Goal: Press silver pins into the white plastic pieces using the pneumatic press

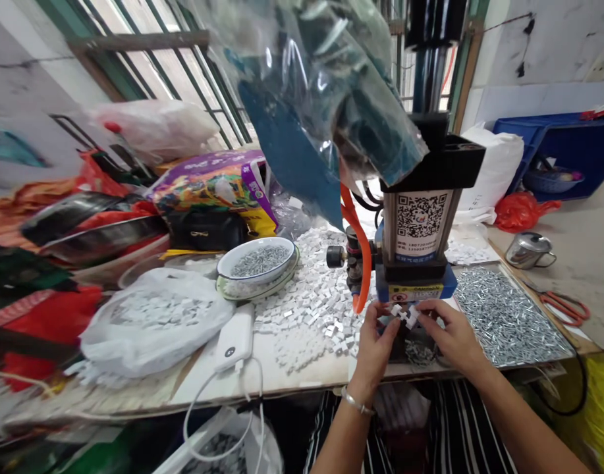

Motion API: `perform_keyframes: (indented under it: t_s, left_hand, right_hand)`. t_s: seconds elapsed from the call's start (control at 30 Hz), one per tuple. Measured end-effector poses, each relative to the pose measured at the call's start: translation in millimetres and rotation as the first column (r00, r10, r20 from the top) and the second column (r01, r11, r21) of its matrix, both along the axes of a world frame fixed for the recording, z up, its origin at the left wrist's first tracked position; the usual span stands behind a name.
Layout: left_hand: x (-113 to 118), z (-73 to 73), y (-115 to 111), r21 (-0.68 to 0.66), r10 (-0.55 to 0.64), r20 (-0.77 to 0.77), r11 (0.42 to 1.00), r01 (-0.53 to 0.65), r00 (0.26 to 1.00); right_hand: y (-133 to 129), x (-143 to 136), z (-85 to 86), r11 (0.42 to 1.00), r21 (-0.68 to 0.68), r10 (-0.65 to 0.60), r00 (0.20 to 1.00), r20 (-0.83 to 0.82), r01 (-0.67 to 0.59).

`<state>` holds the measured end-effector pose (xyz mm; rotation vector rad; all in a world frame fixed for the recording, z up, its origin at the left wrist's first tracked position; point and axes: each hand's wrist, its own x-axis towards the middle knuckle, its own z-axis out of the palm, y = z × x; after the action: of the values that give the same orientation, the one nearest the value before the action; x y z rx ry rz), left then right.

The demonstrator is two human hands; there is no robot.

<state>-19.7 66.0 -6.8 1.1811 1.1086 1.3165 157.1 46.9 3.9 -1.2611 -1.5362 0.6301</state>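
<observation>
Both hands (413, 332) pinch white clips (404, 315) — under a QR-code label (420, 217).

QR code label (421, 216) with small unreadable digits beneath, on the press machine (415, 224) at centre; below it a yellow sticker (414, 290), print too small to read.

Both hands, left hand (375, 342) and right hand (452, 332), pinch small white pieces (404, 315) just below the press machine (416, 224).
</observation>
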Motion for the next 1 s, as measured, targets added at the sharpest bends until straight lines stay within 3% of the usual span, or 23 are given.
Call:
perform_keyframes:
  t_s: [0.1,0.17,0.4,0.67,0.83,1.0]
  left_hand:
    - [5.9,-9.0,12.7,0.000,-0.170,0.096,0.985,0.171,0.981]
    - [8.5,-13.4,15.8,0.007,-0.214,0.147,0.977,0.215,0.966]
    - [8.8,-10.2,13.6,-0.008,-0.202,0.208,0.978,0.208,0.957]
    - [10.6,-17.7,16.4,0.044,-0.227,0.248,0.974,0.223,0.942]
    - [10.4,-22.5,15.3,0.106,-0.307,0.278,0.952,0.288,0.910]
    - [10.4,-26.4,15.9,0.032,-0.234,0.201,0.972,0.232,0.951]
  right_hand:
    - [17.0,-7.5,-7.5,1.000,0.014,-0.018,1.000,-0.015,0.018]
    - [22.0,-12.2,-14.0,0.999,0.027,-0.027,1.000,-0.013,0.028]
    - [22.3,-12.8,-18.1,0.997,0.068,-0.029,0.997,0.070,0.025]
    - [16.5,-18.5,-8.4,0.950,0.273,0.023,0.910,0.415,-0.149]
    - [18.1,-19.9,-10.9,0.954,0.274,0.026,0.942,0.335,-0.124]
    - [19.1,-18.9,-14.1,0.941,0.313,0.031,0.953,0.300,-0.130]
